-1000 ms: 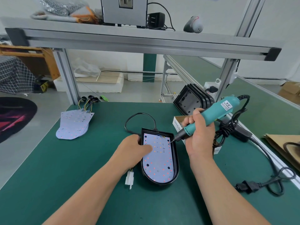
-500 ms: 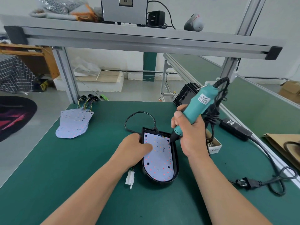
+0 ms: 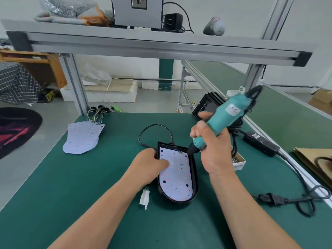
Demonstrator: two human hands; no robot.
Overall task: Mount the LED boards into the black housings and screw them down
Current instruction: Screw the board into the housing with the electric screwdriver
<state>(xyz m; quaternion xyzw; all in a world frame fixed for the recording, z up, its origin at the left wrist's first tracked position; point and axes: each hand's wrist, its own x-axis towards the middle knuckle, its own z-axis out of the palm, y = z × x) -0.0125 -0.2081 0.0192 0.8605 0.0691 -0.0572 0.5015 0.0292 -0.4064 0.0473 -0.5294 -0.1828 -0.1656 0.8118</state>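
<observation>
At frame centre the board [image 3: 177, 177] lies in the housing [image 3: 195, 178]. The left hand [image 3: 149, 167] pinches the housing's left rim, thumb on the board; the right hand [image 3: 214, 151] grips the driver [image 3: 224, 121], its tip at the board's upper-right corner.

The bench [image 3: 71, 194] wears a matt green mat, smooth and even; the housing [image 3: 195, 177] is black plastic with a soft gloss along its rim; the LED board [image 3: 177, 178] in it is flat, matt white; the screwdriver [image 3: 221, 121] has a satin teal plastic body with a paper label [image 3: 233, 110]; the connector [image 3: 145, 196] is white plastic; the frame [image 3: 161, 45] overhead is brushed grey metal; the cable [image 3: 296, 175] looks like matt black rubber.
</observation>
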